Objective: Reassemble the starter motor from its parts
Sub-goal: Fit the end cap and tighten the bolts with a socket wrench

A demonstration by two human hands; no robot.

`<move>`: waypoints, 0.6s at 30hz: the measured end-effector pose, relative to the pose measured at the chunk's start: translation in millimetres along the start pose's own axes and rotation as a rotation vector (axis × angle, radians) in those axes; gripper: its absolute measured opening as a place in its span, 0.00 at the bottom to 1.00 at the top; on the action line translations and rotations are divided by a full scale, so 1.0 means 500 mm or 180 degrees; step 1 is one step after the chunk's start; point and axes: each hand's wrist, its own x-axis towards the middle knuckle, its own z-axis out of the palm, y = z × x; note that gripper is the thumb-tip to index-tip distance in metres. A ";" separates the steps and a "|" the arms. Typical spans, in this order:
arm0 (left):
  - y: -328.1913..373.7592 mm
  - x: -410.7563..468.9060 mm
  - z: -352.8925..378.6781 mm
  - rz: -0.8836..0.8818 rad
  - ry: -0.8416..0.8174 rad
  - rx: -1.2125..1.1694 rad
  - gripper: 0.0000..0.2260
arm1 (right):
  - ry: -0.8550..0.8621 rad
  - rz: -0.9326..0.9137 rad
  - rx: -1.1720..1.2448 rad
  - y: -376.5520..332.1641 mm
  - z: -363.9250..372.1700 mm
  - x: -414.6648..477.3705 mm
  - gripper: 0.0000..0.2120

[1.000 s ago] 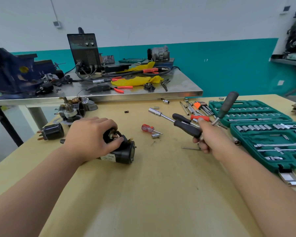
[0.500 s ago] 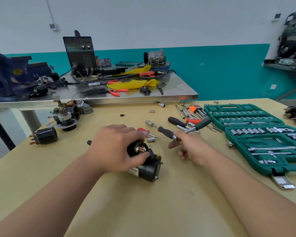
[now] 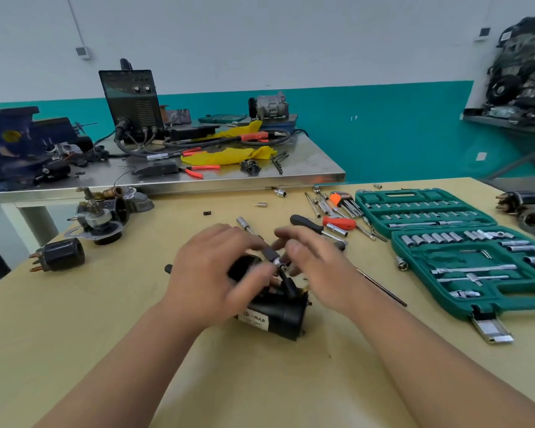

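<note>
Now left hand (image 3: 210,273) grips the glossy black cylindrical motor (image 3: 280,316); right hand (image 3: 318,267) blurred, grasp unclear.

Worn on the head (one wide-angle view); facing forward and down; close above left hand (image 3: 210,273), right hand (image 3: 318,273), table (image 3: 74,350).

Person is working bare-handed: left hand (image 3: 210,273) and right hand (image 3: 318,267) are showing uncovered, fingers blurring; forearms (image 3: 121,366) are running bare to the lower frame edge.
</note>
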 end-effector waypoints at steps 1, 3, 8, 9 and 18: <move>-0.005 -0.006 -0.001 -0.0379 0.0273 -0.0185 0.15 | -0.0228 -0.0181 -0.0134 -0.007 0.013 -0.012 0.20; -0.014 -0.018 -0.001 -0.1070 0.0624 -0.0413 0.17 | -0.0501 -0.0349 -0.0639 -0.015 0.034 -0.029 0.29; -0.041 -0.041 -0.001 -0.1817 0.0424 -0.0600 0.19 | -0.0121 -0.0657 -0.1928 -0.045 0.049 -0.031 0.32; -0.049 -0.045 -0.001 -0.1950 0.0345 -0.0690 0.19 | -0.0018 -0.0704 -0.2009 -0.050 0.056 -0.031 0.33; -0.069 -0.054 0.002 -0.2287 0.0294 -0.1342 0.19 | 0.0195 -0.0549 -0.2104 -0.057 0.085 -0.022 0.34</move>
